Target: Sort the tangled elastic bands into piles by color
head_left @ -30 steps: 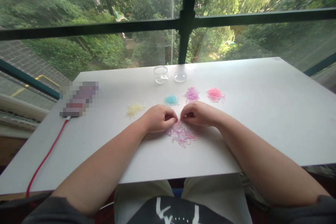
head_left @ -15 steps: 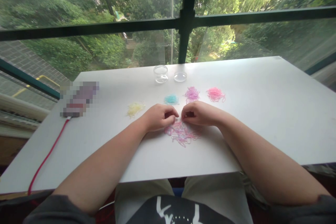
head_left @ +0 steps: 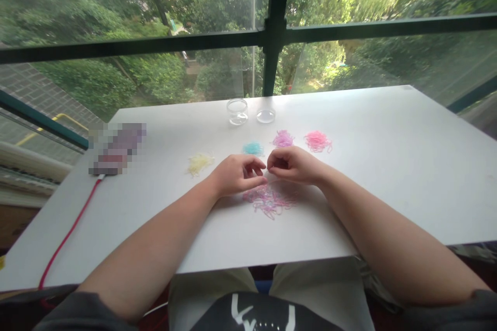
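A mixed pile of thin pink and lilac rubber bands (head_left: 271, 201) lies on the white table close in front of me. Over its far edge is my left hand (head_left: 243, 173), thumb and fingers apart, with nothing visible in them. My right hand (head_left: 291, 165) almost meets it, thumb and fingertips pinched together; whatever they hold is too small to make out. Beyond the hands are sorted heaps: blue bands (head_left: 253, 148), purple bands (head_left: 283, 138) and pink bands (head_left: 318, 140). A pale yellow heap of bands (head_left: 199, 164) sits left of my left hand.
Near the table's (head_left: 388, 165) far edge stand a clear round jar (head_left: 237, 112) and a clear lid (head_left: 266, 116). On the left lies a blurred-out device (head_left: 120, 149) with a red cable (head_left: 72, 230) running over the near edge. A window frame (head_left: 274, 31) rises behind.
My left thumb and fingers have spread apart from a tighter curl. The right hand has shifted very slightly and stays pinched. The heaps look the same.
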`<action>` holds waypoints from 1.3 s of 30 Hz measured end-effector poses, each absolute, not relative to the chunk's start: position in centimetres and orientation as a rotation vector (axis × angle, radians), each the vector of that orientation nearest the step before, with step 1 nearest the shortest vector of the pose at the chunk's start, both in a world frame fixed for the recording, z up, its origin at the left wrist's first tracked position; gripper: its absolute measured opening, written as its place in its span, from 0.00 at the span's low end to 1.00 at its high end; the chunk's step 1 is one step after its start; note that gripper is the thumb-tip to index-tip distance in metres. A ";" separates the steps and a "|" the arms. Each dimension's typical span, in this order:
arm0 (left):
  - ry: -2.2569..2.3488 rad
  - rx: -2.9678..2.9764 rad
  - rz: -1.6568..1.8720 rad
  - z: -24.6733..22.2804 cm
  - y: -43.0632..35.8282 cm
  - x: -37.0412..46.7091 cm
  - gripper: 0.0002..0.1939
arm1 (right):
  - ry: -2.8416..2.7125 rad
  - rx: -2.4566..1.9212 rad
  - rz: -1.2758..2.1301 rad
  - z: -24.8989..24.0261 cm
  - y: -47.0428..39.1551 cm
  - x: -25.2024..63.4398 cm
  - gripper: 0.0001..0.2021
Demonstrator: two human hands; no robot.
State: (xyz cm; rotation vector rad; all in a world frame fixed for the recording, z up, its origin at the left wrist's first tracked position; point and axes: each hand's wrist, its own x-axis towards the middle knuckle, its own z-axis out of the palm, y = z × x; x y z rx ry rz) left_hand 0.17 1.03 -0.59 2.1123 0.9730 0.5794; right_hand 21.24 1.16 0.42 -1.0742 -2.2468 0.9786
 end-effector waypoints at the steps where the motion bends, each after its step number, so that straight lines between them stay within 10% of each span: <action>1: 0.977 2.113 0.593 -0.6 1.0 0.2 0.16 | -2.237 -1.068 0.983 0.4 1.1 21.1 0.02; 39: 1.043 2.107 0.636 -0.8 1.0 0.4 0.09 | -2.229 -1.004 0.909 0.1 1.1 21.0 0.04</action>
